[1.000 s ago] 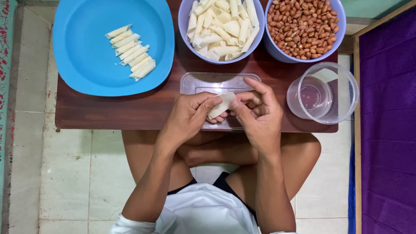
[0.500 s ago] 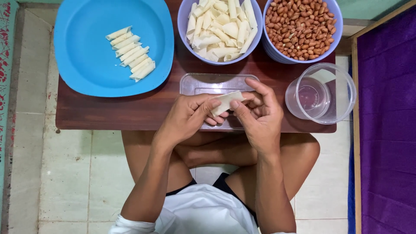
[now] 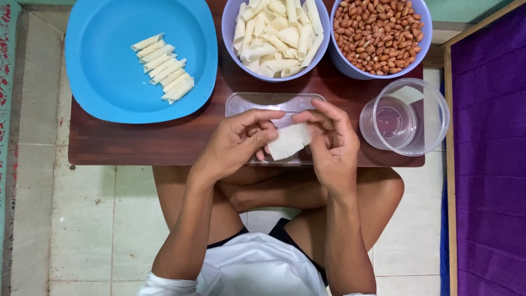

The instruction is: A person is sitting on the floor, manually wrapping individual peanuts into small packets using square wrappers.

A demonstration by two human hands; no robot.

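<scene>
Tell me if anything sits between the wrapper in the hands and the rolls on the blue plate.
Nothing visible does. Both hands hold the wrapper over the clear tray; only bare tabletop lies toward the blue plate.

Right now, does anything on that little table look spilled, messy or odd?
Nothing stands out. The rolled wrappers lie in a neat row on the blue plate, the peanuts stay in their bowl, and both hands hold one white wrapper.

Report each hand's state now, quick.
Left hand: closed on the white wrapper piece, fingers pinching its left edge.
Right hand: closed on the same wrapper piece from the right.
</scene>
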